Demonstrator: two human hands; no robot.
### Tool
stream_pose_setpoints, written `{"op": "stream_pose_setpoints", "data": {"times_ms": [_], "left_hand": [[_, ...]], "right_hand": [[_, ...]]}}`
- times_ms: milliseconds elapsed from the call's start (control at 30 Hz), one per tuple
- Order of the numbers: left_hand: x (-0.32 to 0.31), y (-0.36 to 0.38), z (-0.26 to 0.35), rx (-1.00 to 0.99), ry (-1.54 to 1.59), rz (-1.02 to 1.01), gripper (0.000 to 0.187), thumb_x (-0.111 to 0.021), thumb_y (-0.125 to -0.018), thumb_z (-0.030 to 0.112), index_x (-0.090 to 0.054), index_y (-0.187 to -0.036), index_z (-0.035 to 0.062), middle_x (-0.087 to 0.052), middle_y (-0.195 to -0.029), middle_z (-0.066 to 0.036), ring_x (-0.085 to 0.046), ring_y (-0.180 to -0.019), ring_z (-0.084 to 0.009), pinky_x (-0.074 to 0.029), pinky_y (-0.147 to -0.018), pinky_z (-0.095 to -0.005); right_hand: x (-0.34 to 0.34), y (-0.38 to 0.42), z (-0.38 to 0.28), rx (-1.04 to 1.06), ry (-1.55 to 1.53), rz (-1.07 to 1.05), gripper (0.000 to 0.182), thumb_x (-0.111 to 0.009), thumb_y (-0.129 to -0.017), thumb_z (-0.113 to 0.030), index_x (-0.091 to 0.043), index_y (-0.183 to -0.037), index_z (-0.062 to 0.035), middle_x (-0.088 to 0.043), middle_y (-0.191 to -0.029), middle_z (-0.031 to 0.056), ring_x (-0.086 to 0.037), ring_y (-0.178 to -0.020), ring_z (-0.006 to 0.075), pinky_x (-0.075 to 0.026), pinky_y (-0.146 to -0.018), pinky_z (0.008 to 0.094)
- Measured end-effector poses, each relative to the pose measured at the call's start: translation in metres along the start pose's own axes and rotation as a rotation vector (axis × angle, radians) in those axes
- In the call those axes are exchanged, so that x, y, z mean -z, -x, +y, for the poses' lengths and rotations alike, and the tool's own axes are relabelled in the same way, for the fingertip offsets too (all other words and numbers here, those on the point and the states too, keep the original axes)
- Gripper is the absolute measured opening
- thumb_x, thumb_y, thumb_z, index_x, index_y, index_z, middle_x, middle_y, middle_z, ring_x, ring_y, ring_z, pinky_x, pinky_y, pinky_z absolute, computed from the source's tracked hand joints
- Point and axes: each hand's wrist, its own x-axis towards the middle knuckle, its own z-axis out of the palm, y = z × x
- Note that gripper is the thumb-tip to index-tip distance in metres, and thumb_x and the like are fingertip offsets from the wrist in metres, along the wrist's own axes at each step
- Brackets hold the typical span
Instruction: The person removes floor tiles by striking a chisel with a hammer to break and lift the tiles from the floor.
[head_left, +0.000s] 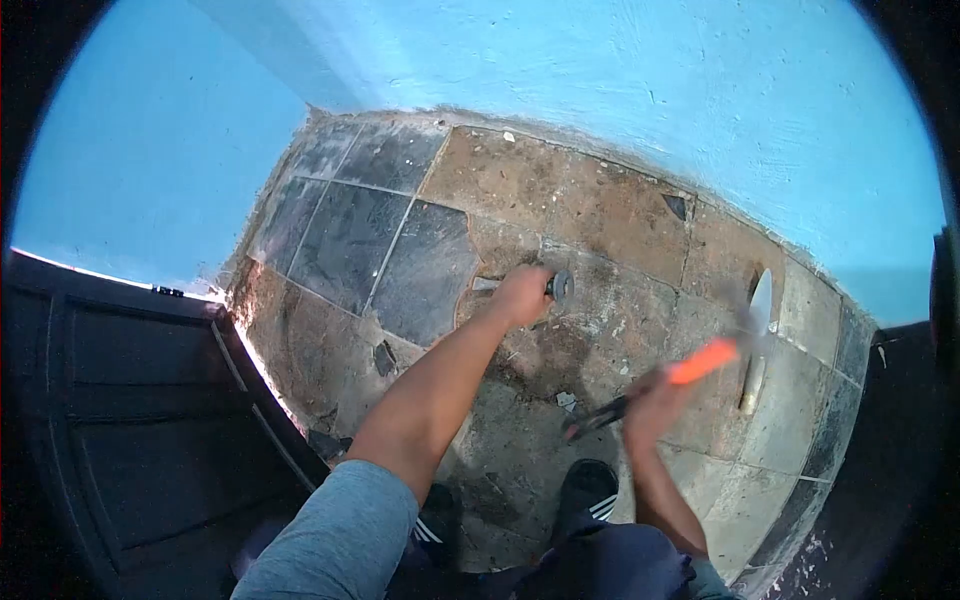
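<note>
My left hand (524, 296) is closed around a chisel (487, 284), its flat blade pointing left at the broken edge of a dark floor tile (428, 270). The chisel's round butt end sticks out on the right of the fist. A hammer (703, 361) with an orange and black handle is gripped in my right hand (652, 402), raised to the right of the chisel. Motion smears the hammer's head. On the floor beyond it lies a trowel (762, 300) with a pointed blade and a pale handle.
Dark tiles (345, 235) cover the left corner; bare, stained mortar (570, 185) spreads right of them. Loose tile shards (384, 357) and a pale chip (566, 401) lie about. Blue walls (600, 70) and a dark panelled door (170, 430) bound the floor. My shoes (590, 490) stand close below.
</note>
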Motion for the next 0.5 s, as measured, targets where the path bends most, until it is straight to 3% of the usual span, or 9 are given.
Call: {"op": "stream_pose_setpoints", "data": {"times_ms": [100, 200, 367, 500], "left_hand": [[-0.004, -0.005, -0.005, 0.028, 0.026, 0.032, 0.029, -0.073, -0.076, 0.011, -0.068, -0.104, 0.0026, -0.069, -0.099, -0.024, -0.066, -0.097, -0.0434, -0.051, -0.088, -0.0528], [-0.010, -0.009, -0.011, 0.053, 0.047, 0.002, 0.030, -0.073, -0.075, 0.012, -0.069, -0.103, 0.0027, -0.069, -0.098, -0.024, -0.065, -0.098, -0.0438, -0.052, -0.088, -0.0527], [-0.019, 0.011, -0.003, -0.058, -0.019, -0.044, 0.024, -0.073, -0.073, 0.012, -0.071, -0.095, 0.0036, -0.070, -0.092, -0.023, -0.067, -0.095, -0.0423, -0.052, -0.088, -0.0519], [-0.030, 0.016, -0.003, -0.210, -0.077, -0.057, 0.019, -0.074, -0.072, 0.012, -0.071, -0.090, 0.0055, -0.071, -0.089, -0.020, -0.067, -0.092, -0.0405, -0.052, -0.086, -0.0502]], "right_hand": [[-0.040, 0.028, -0.007, -0.088, 0.349, -0.494, 0.022, -0.056, -0.103, -0.022, -0.051, -0.107, -0.0004, -0.053, -0.076, 0.0036, -0.051, -0.063, 0.0133, -0.042, -0.057, 0.0312], [-0.034, 0.015, -0.028, -0.581, -0.090, -0.505, 0.022, -0.054, -0.104, -0.021, -0.052, -0.110, -0.0005, -0.053, -0.078, 0.0021, -0.050, -0.065, 0.0130, -0.043, -0.058, 0.0322], [0.001, 0.009, 0.034, -0.372, 0.132, -0.449, 0.027, -0.051, -0.106, -0.025, -0.052, -0.124, -0.0056, -0.047, -0.071, -0.0031, -0.044, -0.054, 0.0067, -0.037, -0.046, 0.0258], [0.018, 0.014, 0.068, -0.365, 0.134, -0.402, 0.024, -0.050, -0.106, -0.028, -0.054, -0.116, -0.0063, -0.047, -0.070, -0.0033, -0.045, -0.055, 0.0075, -0.039, -0.047, 0.0255]]}}
